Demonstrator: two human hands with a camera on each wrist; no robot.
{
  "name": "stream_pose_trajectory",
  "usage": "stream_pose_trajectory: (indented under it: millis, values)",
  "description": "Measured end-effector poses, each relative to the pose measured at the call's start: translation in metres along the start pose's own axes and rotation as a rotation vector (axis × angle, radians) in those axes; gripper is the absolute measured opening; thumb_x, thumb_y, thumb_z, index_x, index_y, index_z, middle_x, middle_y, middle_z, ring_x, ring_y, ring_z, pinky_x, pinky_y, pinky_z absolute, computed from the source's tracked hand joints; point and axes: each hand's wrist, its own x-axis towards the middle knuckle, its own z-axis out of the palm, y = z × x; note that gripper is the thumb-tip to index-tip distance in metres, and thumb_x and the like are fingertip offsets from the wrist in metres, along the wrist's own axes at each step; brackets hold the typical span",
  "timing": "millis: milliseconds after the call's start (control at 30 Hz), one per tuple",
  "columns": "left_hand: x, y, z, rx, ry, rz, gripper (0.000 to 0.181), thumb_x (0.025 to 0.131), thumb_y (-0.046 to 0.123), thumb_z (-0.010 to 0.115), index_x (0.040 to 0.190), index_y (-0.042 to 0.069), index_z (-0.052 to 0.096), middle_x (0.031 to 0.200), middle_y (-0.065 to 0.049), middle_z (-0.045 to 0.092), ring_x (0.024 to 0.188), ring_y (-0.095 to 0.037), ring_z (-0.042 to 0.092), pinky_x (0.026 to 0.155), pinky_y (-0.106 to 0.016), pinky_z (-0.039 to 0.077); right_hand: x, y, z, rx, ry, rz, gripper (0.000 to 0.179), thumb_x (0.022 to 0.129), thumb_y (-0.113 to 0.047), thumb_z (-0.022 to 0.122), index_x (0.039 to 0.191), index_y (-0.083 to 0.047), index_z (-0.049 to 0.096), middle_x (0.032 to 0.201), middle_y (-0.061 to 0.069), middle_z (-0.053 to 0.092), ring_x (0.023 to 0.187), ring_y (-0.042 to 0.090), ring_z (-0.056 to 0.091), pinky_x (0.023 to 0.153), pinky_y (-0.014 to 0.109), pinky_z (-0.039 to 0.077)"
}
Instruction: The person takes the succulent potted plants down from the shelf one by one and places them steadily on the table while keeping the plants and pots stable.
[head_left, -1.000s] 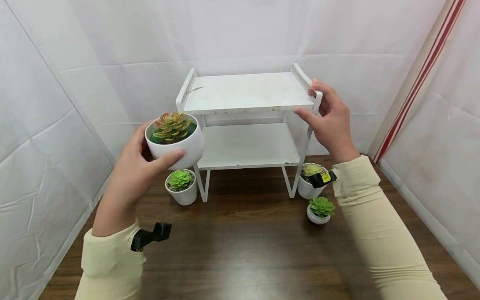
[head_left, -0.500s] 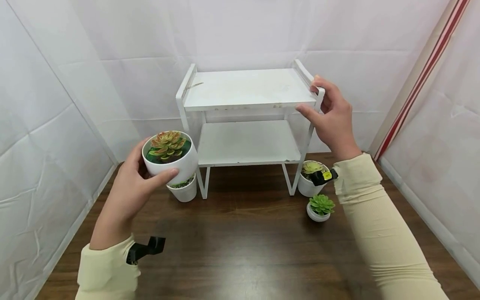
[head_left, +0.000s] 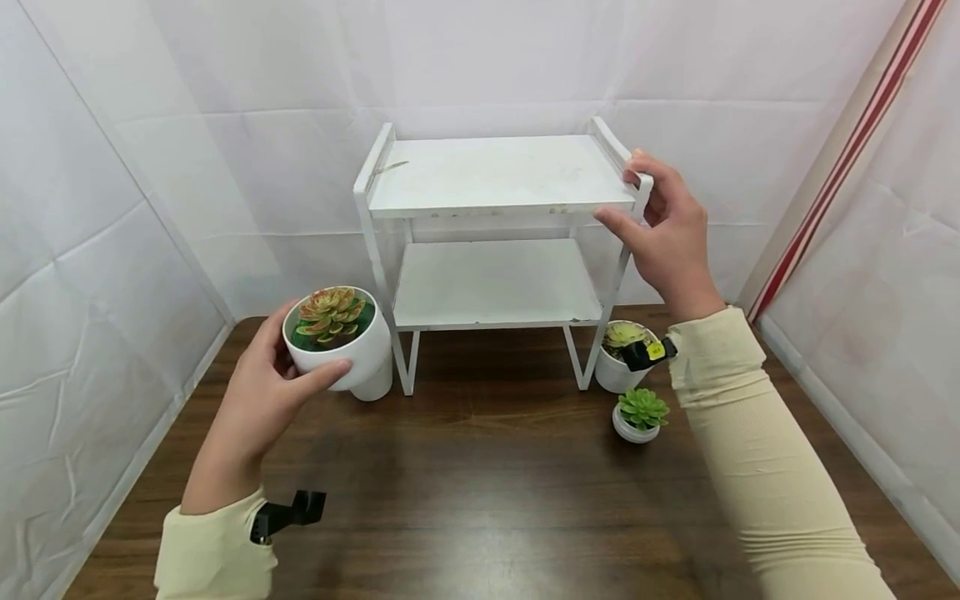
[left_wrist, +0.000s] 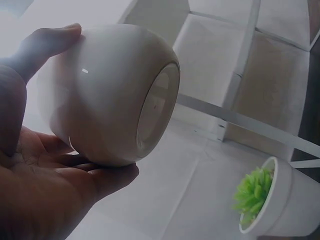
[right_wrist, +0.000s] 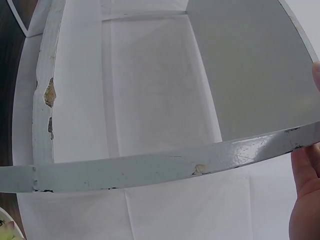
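Note:
My left hand (head_left: 262, 392) holds a round white pot with a red-green succulent (head_left: 330, 333), thumb on its near side and fingers round the far side. In the left wrist view the base of this white pot (left_wrist: 115, 95) shows, lifted off the table. My right hand (head_left: 671, 233) grips the right front corner of a white two-tier shelf (head_left: 495, 175), fingers over the side rail and thumb by the front edge. Seen from the right wrist, part of the hand (right_wrist: 310, 200) lies against the chipped white frame (right_wrist: 150, 167).
Behind the held pot stands a smaller white pot (head_left: 375, 382) at the shelf's left leg; its green succulent (left_wrist: 255, 195) shows from the left wrist. By the right leg are a white succulent pot (head_left: 617, 371) and a small green succulent (head_left: 642, 408). White cloth (head_left: 247, 192) surrounds the brown table (head_left: 465, 483).
My left hand has brought the round pot down and slightly left, so it now covers the smaller succulent behind it. My right hand keeps its place on the shelf corner.

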Motion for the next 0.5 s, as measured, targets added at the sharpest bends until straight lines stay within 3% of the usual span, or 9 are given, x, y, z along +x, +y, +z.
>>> stream_pose_trajectory:
  millis: [133, 500]
  values:
    - [-0.004, -0.009, 0.001, -0.013, -0.001, -0.033, 0.080, 0.085, 0.024, 0.076, 0.150, 0.018, 0.030, 0.140, -0.005, 0.042, 0.114, -0.008, 0.050, 0.085, -0.008, 0.045, -0.001, -0.001, 0.001, 0.016, -0.008, 0.008, 0.054, 0.077, -0.007, 0.082, 0.124, -0.002, 0.056, 0.146, 0.004, 0.049, 0.128, 0.011, 0.052, 0.087, 0.015, 0.045]
    - [-0.012, -0.028, 0.005, -0.035, 0.021, -0.047, 0.082, 0.082, 0.020, 0.079, 0.148, 0.012, 0.031, 0.139, -0.006, 0.044, 0.115, -0.003, 0.050, 0.088, -0.006, 0.043, -0.003, -0.001, 0.000, -0.016, -0.007, 0.000, 0.055, 0.078, -0.009, 0.082, 0.126, -0.005, 0.057, 0.146, 0.002, 0.049, 0.122, 0.012, 0.056, 0.083, 0.015, 0.044]
